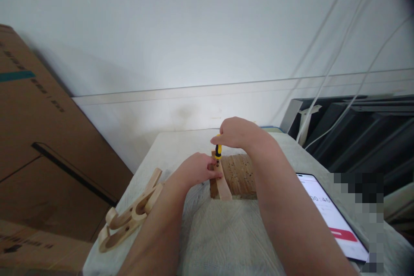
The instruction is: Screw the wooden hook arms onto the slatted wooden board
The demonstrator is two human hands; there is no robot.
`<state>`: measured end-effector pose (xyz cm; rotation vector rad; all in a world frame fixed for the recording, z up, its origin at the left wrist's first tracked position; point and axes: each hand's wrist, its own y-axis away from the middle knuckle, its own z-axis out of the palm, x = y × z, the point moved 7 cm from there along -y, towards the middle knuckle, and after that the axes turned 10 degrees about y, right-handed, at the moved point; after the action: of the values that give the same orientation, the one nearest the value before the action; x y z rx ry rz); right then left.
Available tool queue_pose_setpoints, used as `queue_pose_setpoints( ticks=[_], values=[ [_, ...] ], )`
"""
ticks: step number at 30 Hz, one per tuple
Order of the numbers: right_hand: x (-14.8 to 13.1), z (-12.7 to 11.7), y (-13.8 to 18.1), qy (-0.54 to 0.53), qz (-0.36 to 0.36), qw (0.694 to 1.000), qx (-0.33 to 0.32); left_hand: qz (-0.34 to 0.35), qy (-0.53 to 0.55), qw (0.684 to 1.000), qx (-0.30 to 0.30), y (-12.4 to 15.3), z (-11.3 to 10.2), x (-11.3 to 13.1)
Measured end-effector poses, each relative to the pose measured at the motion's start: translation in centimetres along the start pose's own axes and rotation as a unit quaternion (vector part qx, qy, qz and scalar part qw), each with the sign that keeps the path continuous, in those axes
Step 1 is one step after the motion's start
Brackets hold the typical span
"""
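My right hand [237, 133] is closed around the top of a yellow and black screwdriver [218, 152], which stands upright with its tip down on a pale wooden strip [225, 189]. That strip lies across the left part of a brown wooden block [239, 174] dotted with small dark holes. From the left, my left hand [202, 168] pinches the strip close to the screwdriver's tip, fingers on either side of it. Whether a screw sits under the tip is too small to tell. Left of my left forearm lie curved pale wooden pieces [124, 237] with holes in them.
A pale cloth covers the table [220, 237]. On the right a phone [333, 215] with a lit timer lies partly behind my right forearm. A large cardboard box [54, 138] leans at the left, and dark panels [381, 133] and white cables [336, 58] are at the right.
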<state>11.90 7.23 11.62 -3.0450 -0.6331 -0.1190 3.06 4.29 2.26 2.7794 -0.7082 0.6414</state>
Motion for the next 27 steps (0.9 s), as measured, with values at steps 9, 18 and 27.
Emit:
queue_pose_setpoints(
  ticks=[9, 18, 27],
  values=[
    [1.2, -1.3, 0.8, 0.003, 0.045, 0.998, 0.037, 0.011, 0.036, 0.999, 0.001, 0.1, 0.1, -0.3],
    [1.9, -3.3, 3.0, -0.039, 0.038, 0.997, 0.06, -0.037, 0.102, 0.983, 0.15, 2.2, -4.8, -3.0],
    [0.5, -3.1, 3.2, -0.086, -0.005, 0.996, 0.034, -0.11, 0.083, 0.977, 0.165, 3.3, -6.1, -3.3]
  ],
)
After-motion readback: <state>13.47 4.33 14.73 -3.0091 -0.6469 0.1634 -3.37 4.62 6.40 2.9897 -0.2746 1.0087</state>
